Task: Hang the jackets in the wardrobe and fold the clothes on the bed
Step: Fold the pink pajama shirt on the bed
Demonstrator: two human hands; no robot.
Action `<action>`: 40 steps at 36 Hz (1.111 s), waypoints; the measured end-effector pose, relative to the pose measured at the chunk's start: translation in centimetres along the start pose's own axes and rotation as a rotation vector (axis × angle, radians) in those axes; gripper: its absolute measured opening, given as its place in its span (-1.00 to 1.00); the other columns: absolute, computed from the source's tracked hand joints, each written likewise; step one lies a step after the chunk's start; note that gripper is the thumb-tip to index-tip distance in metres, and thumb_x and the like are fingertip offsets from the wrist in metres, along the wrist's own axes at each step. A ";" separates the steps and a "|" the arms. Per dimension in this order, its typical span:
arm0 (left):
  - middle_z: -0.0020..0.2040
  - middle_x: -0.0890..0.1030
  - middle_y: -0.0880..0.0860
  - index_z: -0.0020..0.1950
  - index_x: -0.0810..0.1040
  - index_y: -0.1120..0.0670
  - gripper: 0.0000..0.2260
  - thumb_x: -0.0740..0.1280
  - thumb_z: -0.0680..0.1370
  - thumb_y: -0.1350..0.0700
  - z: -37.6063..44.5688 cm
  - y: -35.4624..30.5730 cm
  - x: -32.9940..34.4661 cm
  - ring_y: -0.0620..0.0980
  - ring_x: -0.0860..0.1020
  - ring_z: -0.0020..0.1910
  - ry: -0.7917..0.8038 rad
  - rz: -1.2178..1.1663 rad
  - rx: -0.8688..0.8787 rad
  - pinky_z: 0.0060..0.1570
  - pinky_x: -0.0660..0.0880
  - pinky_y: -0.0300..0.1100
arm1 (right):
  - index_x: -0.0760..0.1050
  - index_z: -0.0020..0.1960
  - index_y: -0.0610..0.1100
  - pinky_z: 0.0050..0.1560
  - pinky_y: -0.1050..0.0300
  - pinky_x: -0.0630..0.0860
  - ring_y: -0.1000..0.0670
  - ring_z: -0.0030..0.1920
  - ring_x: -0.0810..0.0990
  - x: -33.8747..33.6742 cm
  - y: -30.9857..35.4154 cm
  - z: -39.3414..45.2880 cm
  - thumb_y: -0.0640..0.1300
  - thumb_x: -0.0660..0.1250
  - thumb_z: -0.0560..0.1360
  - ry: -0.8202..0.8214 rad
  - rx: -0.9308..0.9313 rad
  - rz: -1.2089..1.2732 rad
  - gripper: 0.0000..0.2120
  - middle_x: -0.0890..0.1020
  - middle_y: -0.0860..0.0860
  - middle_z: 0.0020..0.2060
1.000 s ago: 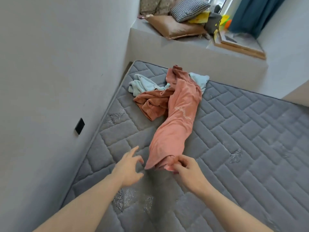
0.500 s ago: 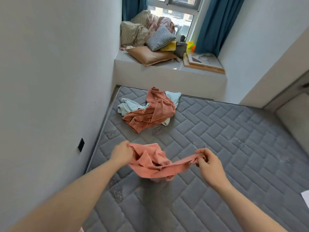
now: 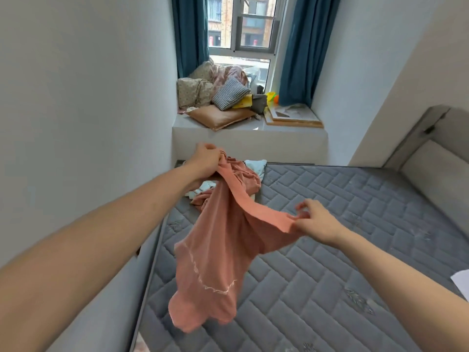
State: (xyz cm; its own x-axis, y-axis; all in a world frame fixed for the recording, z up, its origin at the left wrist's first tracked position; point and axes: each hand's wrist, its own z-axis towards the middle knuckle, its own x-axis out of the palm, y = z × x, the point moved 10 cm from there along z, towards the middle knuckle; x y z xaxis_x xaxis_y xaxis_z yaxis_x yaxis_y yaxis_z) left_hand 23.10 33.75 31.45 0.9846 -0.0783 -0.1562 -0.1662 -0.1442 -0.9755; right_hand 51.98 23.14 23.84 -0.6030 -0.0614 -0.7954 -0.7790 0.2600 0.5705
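A salmon-pink garment hangs in the air above the grey quilted mattress. My left hand grips one end of its waistband, raised high. My right hand pinches the other end, lower and to the right. The cloth droops between and below them, its lower end near the mattress. Behind it, at the bed's far left corner, lie a second salmon-pink garment and a pale blue one, partly hidden by the held cloth.
A grey wall runs along the left of the bed. A window ledge beyond the bed holds cushions, a wooden frame and small items, flanked by teal curtains. A padded headboard stands at right. A white sheet of paper lies at the right edge.
Both hands lifted the pink garment off the mattress and spread it. My left hand rose far higher, and the cloth now hangs down unbunched. The view tilted up toward the window.
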 end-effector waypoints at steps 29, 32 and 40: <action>-0.03 0.52 0.07 -0.31 0.57 0.19 -0.75 0.35 0.52 0.08 -4.5 -2.1 -6.6 0.05 0.51 -0.06 0.012 1.057 0.416 0.01 0.47 -0.02 | 0.43 -0.22 -0.12 -0.39 0.03 0.52 -0.03 -0.38 0.61 -3.6 0.8 -3.2 0.25 0.50 0.40 -0.085 -0.209 0.048 -0.54 0.56 -0.06 -0.38; -0.09 0.63 0.18 -0.18 0.60 0.24 -0.72 0.28 0.52 0.05 -4.1 -1.6 -6.5 0.17 0.57 -0.07 0.011 0.972 0.344 -0.06 0.48 0.01 | 0.54 -0.07 -0.13 -0.44 -0.02 0.64 -0.17 -0.34 0.73 -2.2 -2.1 -3.5 0.05 0.69 0.28 0.113 -0.102 0.125 -0.56 0.66 -0.15 -0.22; -0.29 0.64 0.00 -0.20 0.62 0.08 -0.62 0.44 0.36 -0.25 -4.9 4.2 -4.2 -0.03 0.62 -0.25 0.284 0.999 0.136 -0.26 0.53 -0.13 | 0.25 0.56 -0.12 -0.15 0.16 0.62 -0.08 0.11 0.65 -1.0 -8.8 -5.2 0.11 0.43 0.39 0.214 0.198 -0.476 -0.18 0.58 -0.14 0.30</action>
State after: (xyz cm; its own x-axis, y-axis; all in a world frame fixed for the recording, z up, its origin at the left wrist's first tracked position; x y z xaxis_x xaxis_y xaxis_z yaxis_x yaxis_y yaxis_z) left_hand 17.96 28.64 28.80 0.3513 -0.3316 -0.8755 -0.8720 0.2245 -0.4350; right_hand 58.54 15.93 20.63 -0.2303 -0.4050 -0.8848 -0.9393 0.3303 0.0932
